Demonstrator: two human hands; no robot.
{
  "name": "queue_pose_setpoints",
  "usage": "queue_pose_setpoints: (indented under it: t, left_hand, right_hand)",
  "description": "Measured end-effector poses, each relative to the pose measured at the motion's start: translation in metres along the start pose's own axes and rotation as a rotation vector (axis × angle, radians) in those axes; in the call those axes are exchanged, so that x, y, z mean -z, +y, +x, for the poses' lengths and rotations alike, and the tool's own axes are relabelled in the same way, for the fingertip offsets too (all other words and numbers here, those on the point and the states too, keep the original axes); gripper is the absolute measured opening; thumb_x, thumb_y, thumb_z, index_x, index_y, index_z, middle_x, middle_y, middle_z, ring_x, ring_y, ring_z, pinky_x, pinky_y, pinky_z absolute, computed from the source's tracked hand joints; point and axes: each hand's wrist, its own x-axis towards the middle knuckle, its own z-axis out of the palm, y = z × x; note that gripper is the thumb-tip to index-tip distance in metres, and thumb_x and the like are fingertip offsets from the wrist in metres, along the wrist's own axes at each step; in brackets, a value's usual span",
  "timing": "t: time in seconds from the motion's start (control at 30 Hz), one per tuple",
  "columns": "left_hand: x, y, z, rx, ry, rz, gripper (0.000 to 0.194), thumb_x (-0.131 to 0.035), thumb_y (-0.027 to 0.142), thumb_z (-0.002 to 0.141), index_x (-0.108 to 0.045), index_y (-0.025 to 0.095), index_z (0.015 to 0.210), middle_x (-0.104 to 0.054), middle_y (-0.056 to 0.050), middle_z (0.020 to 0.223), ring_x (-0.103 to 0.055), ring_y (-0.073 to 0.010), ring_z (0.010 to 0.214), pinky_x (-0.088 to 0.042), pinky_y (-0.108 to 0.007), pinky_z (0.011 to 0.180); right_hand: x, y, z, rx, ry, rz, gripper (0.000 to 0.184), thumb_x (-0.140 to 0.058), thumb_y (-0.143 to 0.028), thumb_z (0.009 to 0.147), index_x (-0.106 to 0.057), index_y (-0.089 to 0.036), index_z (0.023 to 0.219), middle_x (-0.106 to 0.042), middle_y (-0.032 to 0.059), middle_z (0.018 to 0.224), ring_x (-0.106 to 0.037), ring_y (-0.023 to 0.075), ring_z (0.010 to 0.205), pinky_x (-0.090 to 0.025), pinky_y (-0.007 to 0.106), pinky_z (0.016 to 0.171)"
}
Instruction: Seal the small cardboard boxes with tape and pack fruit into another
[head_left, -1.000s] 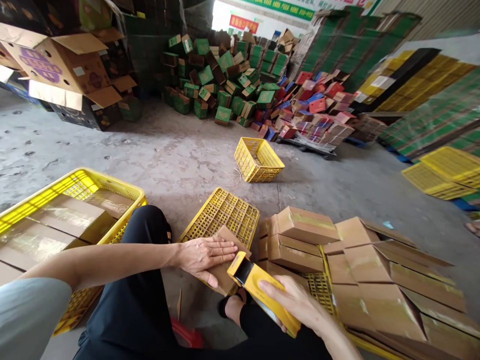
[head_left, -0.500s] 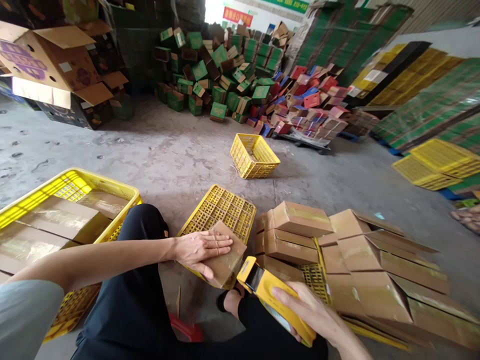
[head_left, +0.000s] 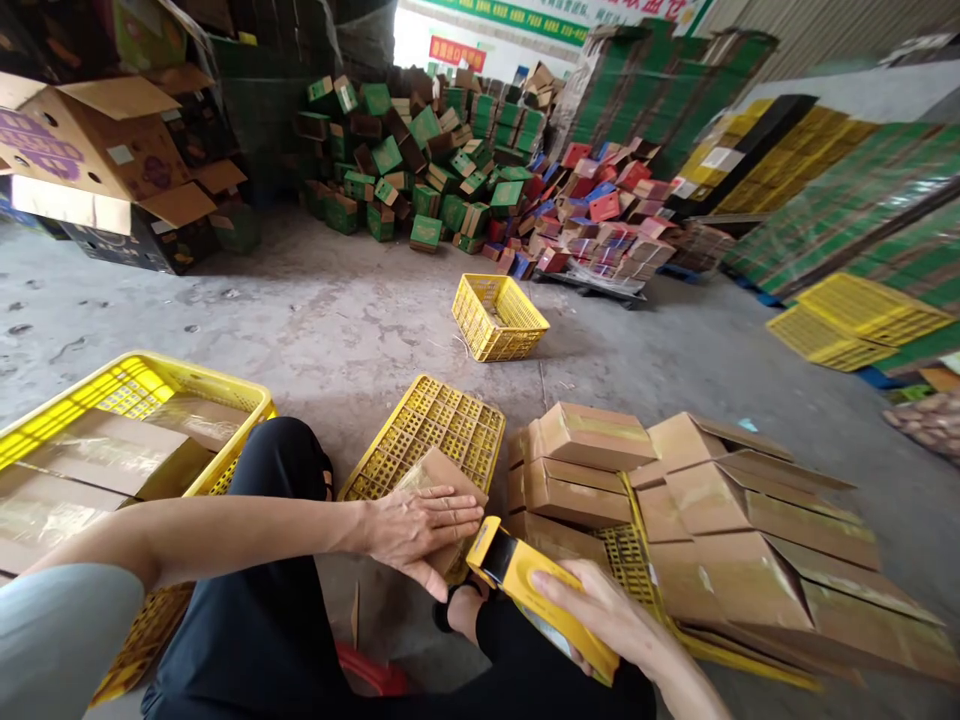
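Note:
My left hand (head_left: 426,528) lies flat, fingers stretched, across a small brown cardboard box (head_left: 433,468). Under that box is an upturned yellow plastic crate (head_left: 459,425) with a grid bottom. In my right hand (head_left: 592,598) is a yellow tape dispenser (head_left: 541,590), its front end close to the box's right edge and just right of my left fingertips. Part of the box is hidden beneath the hand. I cannot tell whether the dispenser touches the cardboard.
At left, a yellow crate (head_left: 259,390) holds taped boxes. Stacked cardboard boxes (head_left: 592,440) stand at right, beside more with raised flaps (head_left: 720,500). Ahead is another yellow crate (head_left: 499,320). Green boxes (head_left: 427,190) and red ones (head_left: 600,205) are heaped behind. Something red (head_left: 375,668) lies below.
My left hand has slid right and slightly down over the box, toward the dispenser. The right hand still holds the dispenser near the same spot. The camera view has shifted a little.

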Motion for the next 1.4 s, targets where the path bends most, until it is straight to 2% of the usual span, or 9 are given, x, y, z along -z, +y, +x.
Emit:
queue_pose_setpoints:
  t: [0.17,0.33,0.6,0.87,1.0,1.1,1.2,1.33,1.4]
  left_hand:
    - [0.001,-0.004,-0.003,-0.001,-0.019,0.006,0.094,-0.054,0.067,0.1,-0.028,0.003,0.164,-0.03,-0.023,0.167,-0.026,-0.0319,0.158,-0.02,-0.045,0.132]
    - [0.004,-0.005,-0.004,0.004,-0.038,-0.007,0.094,-0.054,0.067,0.1,-0.029,0.003,0.163,-0.032,-0.023,0.166,-0.025,-0.0312,0.158,-0.02,-0.044,0.132]
    - [0.005,-0.009,-0.005,0.042,-0.037,-0.021,0.092,-0.05,0.067,0.101,-0.028,0.003,0.164,-0.028,-0.022,0.168,-0.023,-0.0305,0.159,-0.018,-0.045,0.132]
    - [0.003,-0.008,-0.008,0.026,-0.01,-0.028,0.101,-0.05,0.073,0.097,-0.023,0.005,0.166,-0.029,-0.022,0.168,-0.024,-0.0312,0.159,-0.02,-0.044,0.132]
    - [-0.003,-0.008,-0.01,0.081,0.048,-0.004,0.097,-0.049,0.074,0.098,-0.026,0.009,0.166,-0.032,-0.022,0.167,-0.027,-0.0315,0.158,-0.021,-0.046,0.132]
    - [-0.009,-0.011,-0.014,0.229,0.159,0.021,0.086,-0.044,0.069,0.103,-0.028,0.013,0.166,-0.032,-0.02,0.168,-0.025,-0.0316,0.159,-0.017,-0.052,0.131]
    - [-0.019,-0.017,-0.024,0.51,0.335,-0.057,0.074,-0.038,0.061,0.107,-0.029,0.016,0.166,-0.031,-0.019,0.169,-0.025,-0.0313,0.159,-0.018,-0.055,0.13]
    - [-0.021,-0.022,-0.035,0.972,0.437,-0.48,0.071,-0.032,0.064,0.107,-0.045,0.015,0.157,-0.052,-0.017,0.157,-0.046,-0.032,0.149,-0.035,-0.051,0.124]
    - [-0.014,-0.021,-0.037,1.111,0.435,-0.717,0.073,-0.035,0.07,0.103,-0.058,0.016,0.146,-0.06,-0.015,0.15,-0.053,-0.0335,0.144,-0.04,-0.047,0.121]
  right_hand:
    - [0.002,-0.003,-0.003,0.04,-0.012,0.0,0.074,-0.061,-0.089,0.076,-0.062,-0.019,0.1,-0.068,0.0004,0.063,-0.067,0.018,0.051,-0.05,0.022,0.044]
    - [0.002,-0.007,-0.008,0.028,-0.031,-0.006,0.072,-0.06,-0.088,0.078,-0.063,-0.02,0.099,-0.068,0.0004,0.064,-0.068,0.0177,0.052,-0.047,0.02,0.043]
    - [0.009,0.025,-0.013,-0.003,-0.011,0.05,0.076,-0.061,-0.089,0.076,-0.065,-0.019,0.105,-0.068,0.001,0.067,-0.067,0.0182,0.051,-0.05,0.023,0.044]
    - [-0.005,0.038,0.008,-0.031,-0.011,0.051,0.08,-0.062,-0.092,0.07,-0.063,-0.02,0.103,-0.068,-0.0005,0.065,-0.069,0.0195,0.056,-0.049,0.022,0.045]
    - [-0.011,0.038,0.017,0.012,0.005,0.029,0.075,-0.059,-0.091,0.075,-0.06,-0.02,0.098,-0.067,-0.0003,0.061,-0.069,0.0193,0.054,-0.05,0.023,0.045]
    - [-0.017,0.035,0.024,0.033,0.008,0.008,0.071,-0.058,-0.089,0.078,-0.058,-0.02,0.094,-0.066,0.0,0.058,-0.069,0.0185,0.051,-0.05,0.022,0.044]
    - [-0.027,0.029,0.031,0.04,0.016,0.045,0.066,-0.06,-0.085,0.08,-0.057,-0.02,0.095,-0.067,-0.0007,0.058,-0.068,0.0176,0.051,-0.051,0.022,0.046]
    - [-0.04,0.023,0.037,0.057,0.047,0.07,0.065,-0.057,-0.087,0.08,-0.055,-0.022,0.089,-0.064,-0.002,0.053,-0.065,0.0177,0.048,-0.05,0.024,0.045]
    - [-0.045,0.02,0.037,0.077,0.074,0.071,0.064,-0.057,-0.086,0.081,-0.055,-0.022,0.086,-0.064,-0.002,0.053,-0.065,0.0169,0.046,-0.049,0.023,0.045]
